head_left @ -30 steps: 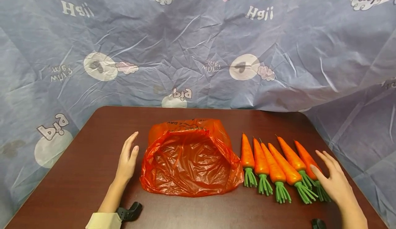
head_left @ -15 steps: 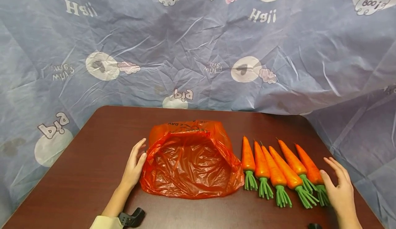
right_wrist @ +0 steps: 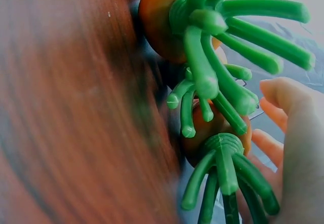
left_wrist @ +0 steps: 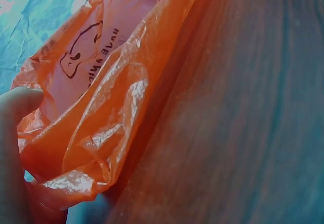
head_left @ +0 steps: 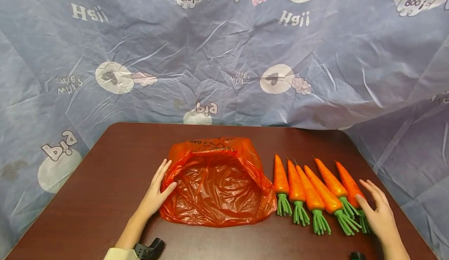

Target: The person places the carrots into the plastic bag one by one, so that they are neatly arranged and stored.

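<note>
A red plastic bag [head_left: 217, 190] lies on the table with its wide mouth toward me. At its left edge is my left hand [head_left: 156, 195], fingers straight along the outside and thumb tip over the rim; the left wrist view has that thumb [left_wrist: 23, 102] against the bag's film [left_wrist: 106, 138]. Several toy carrots with green tops lie fanned out right of the bag, tips pointing away. My right hand [head_left: 379, 211] is beside the rightmost carrot [head_left: 350, 184], fingers loosely spread, thumb overlapping its lower end. Green stems [right_wrist: 228, 163] stand close to that hand in the right wrist view.
The dark brown table [head_left: 105, 182] ends at a far edge just behind the bag. A crumpled blue printed cloth [head_left: 210, 57] hangs behind it and at both sides. A black wrist strap [head_left: 151, 248] is on the left wrist.
My left hand has moved right, from beside the bag to its left rim. The right hand shifted slightly right and back, staying beside the rightmost carrot. Bag and carrots lie as before.
</note>
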Available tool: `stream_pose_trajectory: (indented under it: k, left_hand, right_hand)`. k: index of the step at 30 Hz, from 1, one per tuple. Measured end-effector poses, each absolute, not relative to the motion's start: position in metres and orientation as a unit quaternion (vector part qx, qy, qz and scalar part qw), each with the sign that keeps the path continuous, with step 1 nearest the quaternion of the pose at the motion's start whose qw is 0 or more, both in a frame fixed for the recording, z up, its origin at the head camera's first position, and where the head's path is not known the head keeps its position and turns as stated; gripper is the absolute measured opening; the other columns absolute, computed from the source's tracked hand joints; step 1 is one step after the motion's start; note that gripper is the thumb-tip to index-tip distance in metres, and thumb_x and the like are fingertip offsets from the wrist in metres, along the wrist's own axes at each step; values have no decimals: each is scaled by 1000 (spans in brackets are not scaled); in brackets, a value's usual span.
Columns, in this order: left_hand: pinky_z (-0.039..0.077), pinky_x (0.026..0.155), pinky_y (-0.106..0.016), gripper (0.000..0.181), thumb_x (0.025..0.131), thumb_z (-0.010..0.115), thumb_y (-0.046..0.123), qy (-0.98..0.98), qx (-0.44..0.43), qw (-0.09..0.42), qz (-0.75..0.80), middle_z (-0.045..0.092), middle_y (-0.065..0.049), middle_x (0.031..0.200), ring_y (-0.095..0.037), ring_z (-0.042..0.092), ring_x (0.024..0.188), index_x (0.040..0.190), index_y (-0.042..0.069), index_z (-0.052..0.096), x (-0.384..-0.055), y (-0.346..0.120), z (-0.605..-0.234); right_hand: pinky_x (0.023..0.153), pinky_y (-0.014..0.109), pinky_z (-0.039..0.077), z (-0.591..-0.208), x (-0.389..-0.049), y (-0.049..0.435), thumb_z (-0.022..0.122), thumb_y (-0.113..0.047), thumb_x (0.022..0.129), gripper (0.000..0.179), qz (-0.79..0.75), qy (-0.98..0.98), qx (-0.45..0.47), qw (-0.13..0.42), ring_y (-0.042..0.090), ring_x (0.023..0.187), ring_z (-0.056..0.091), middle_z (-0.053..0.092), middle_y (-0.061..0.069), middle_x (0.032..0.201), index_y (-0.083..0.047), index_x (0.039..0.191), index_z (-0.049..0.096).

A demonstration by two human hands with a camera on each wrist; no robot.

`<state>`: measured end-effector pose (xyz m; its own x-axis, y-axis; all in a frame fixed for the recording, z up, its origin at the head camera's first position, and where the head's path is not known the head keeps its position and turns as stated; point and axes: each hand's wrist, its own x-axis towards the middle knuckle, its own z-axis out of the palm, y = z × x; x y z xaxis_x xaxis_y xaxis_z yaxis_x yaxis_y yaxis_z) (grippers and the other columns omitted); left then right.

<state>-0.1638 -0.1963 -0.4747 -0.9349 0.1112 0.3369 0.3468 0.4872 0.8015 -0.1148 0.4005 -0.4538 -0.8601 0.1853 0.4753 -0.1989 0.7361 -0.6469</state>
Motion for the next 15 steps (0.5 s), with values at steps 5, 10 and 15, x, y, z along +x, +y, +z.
stream_pose_trajectory:
  k: [5,10,15]
  left_hand:
    - [16,96,-71,66,87,59,16,-850,-134,115,-497,14,-16,151,-39,13,136,144,19,26,-163,-195,-474]
    - [13,99,-69,64,89,55,13,-842,-131,111,-511,15,-17,151,-38,12,136,145,15,23,-162,-193,-476]
    - [15,103,-65,61,92,49,10,-823,-138,97,-543,17,-14,151,-37,16,135,146,15,19,-162,-187,-478]
  right_hand:
    - [85,-6,17,-456,-115,401,55,-7,88,48,363,-895,15,260,-23,112,24,27,-38,130,-8,135,43]
    - [78,-7,22,-457,-115,402,56,-8,88,51,365,-900,15,238,-30,100,29,28,-41,123,-10,136,42]
    - [87,-7,12,-458,-113,404,54,-17,90,47,351,-913,-7,207,-31,105,20,25,-47,117,-6,134,43]
